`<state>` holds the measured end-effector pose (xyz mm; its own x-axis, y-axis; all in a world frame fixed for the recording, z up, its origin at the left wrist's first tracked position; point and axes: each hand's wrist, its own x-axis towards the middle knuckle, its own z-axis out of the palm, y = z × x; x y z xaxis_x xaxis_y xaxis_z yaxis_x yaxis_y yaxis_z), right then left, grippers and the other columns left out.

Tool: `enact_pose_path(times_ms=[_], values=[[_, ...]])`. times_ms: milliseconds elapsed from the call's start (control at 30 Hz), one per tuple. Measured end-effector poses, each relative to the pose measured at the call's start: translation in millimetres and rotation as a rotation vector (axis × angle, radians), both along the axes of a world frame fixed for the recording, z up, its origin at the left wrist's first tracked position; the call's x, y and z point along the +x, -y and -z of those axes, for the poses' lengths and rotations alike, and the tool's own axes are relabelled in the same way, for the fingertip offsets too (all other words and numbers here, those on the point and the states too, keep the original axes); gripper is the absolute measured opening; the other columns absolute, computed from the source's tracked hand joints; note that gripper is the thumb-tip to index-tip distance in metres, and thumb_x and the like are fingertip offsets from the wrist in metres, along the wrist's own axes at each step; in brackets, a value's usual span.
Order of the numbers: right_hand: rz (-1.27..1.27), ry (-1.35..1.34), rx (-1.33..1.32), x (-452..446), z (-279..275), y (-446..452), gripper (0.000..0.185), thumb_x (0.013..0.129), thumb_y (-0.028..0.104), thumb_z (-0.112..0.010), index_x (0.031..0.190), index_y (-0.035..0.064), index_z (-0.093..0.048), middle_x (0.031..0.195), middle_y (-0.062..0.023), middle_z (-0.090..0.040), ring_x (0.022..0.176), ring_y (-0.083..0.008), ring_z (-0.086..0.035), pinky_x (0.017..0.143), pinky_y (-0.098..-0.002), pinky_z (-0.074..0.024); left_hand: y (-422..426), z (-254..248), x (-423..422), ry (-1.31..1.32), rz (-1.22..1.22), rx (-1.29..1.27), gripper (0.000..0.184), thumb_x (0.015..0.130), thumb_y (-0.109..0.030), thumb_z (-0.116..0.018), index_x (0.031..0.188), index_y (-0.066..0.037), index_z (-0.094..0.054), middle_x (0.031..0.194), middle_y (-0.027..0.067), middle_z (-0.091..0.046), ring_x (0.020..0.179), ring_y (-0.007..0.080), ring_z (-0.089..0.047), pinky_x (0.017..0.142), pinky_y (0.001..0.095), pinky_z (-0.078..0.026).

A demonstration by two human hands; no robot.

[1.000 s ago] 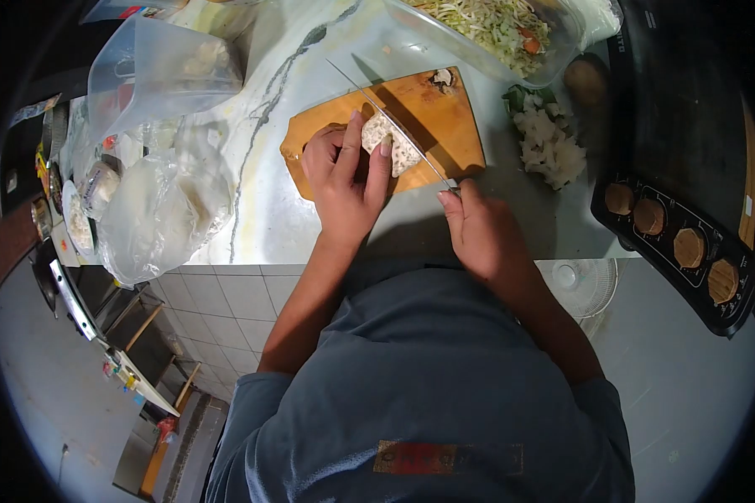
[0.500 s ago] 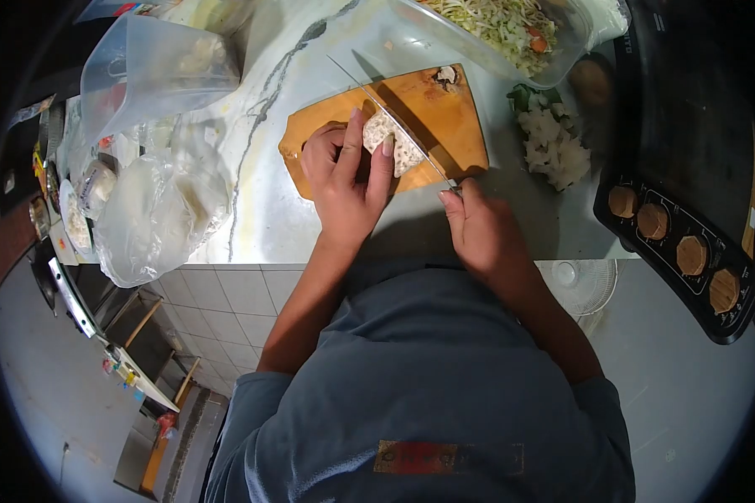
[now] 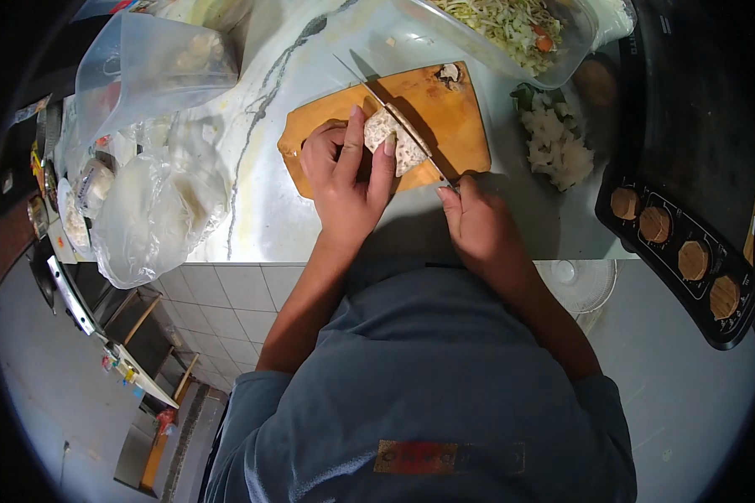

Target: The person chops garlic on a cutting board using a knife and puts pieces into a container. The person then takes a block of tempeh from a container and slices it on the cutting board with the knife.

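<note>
A pale, brown-speckled block of tempeh (image 3: 382, 128) lies on the wooden cutting board (image 3: 457, 121). My left hand (image 3: 345, 184) is closed on it, thumb and fingers pressing it from the left and near side. In my right hand (image 3: 485, 225) is the handle of a kitchen knife (image 3: 360, 80), mostly hidden by the fingers. Its blade runs diagonally across the board and sits in the tempeh near the right side. A thin slice (image 3: 408, 130) stands along the blade's right face, apart from the block.
Chopped white pieces (image 3: 558, 142) lie right of the board. Behind them stands a clear container (image 3: 554, 75) of shredded vegetables. A stove with wooden knobs (image 3: 692, 260) borders the right. Plastic bags (image 3: 155, 205) and a translucent container (image 3: 113, 75) occupy the left.
The knife has gone down through the tempeh, and a thin slice now shows on the blade's right side. My left hand keeps its place on the block.
</note>
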<state>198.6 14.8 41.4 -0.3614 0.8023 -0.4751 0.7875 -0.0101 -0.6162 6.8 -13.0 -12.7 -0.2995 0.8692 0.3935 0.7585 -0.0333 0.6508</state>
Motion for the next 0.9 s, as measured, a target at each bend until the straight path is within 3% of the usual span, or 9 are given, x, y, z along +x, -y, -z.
enact_pose_path(times_ms=[267,333,467,667,900], values=[[0.009,0.067,-0.039,-3,0,-1,0.041,0.104,0.037,-0.055,0.098,-0.0031,-0.057,0.077,-0.0300,-0.067,0.079,-0.0519,-0.066,0.071,-0.0577,-0.0519,0,0,0,-0.012,0.001,0.025,0.053,0.084,-0.013,-0.077,0.133,-0.001,-0.065,0.096,0.0093,-0.062,0.097,0.0299,-0.058,0.086,0.0407,-0.041],[0.004,0.077,-0.024,-3,1,1,0.041,0.104,0.037,-0.055,0.098,-0.0032,-0.057,0.077,-0.0299,-0.067,0.079,-0.0521,-0.066,0.071,-0.0577,-0.0520,1,-3,1,-0.018,0.002,-0.010,0.050,0.088,-0.008,-0.072,0.136,0.002,-0.062,0.095,0.0109,-0.063,0.098,0.0282,-0.057,0.092,0.0387,-0.041],[0.000,0.100,0.042,-1,3,3,0.041,0.103,0.038,-0.055,0.097,-0.0026,-0.057,0.077,-0.0293,-0.067,0.077,-0.0518,-0.066,0.070,-0.0578,-0.0521,1,-3,0,-0.004,-0.011,0.012,0.048,0.088,-0.009,-0.073,0.135,0.002,-0.063,0.097,0.0110,-0.064,0.098,0.0279,-0.057,0.091,0.0384,-0.041],[-0.017,0.111,0.120,16,8,13,0.039,0.103,0.037,-0.056,0.096,-0.0010,-0.057,0.076,-0.0291,-0.066,0.075,-0.0507,-0.066,0.067,-0.0582,-0.0511,2,-2,0,-0.009,-0.031,0.044,0.049,0.084,-0.014,-0.077,0.131,-0.002,-0.066,0.097,0.0100,-0.064,0.095,0.0289,-0.059,0.086,0.0400,-0.042],[0.014,0.069,0.134,31,-4,7,0.039,0.102,0.040,-0.057,0.093,0.0018,-0.058,0.075,-0.0267,-0.066,0.076,-0.0500,-0.065,0.069,-0.0583,-0.0505,1,-21,1,0.190,-0.037,-0.014,0.045,0.084,-0.018,-0.078,0.127,-0.006,-0.070,0.107,0.0126,-0.062,0.100,0.0297,-0.058,0.091,0.0401,-0.042]])
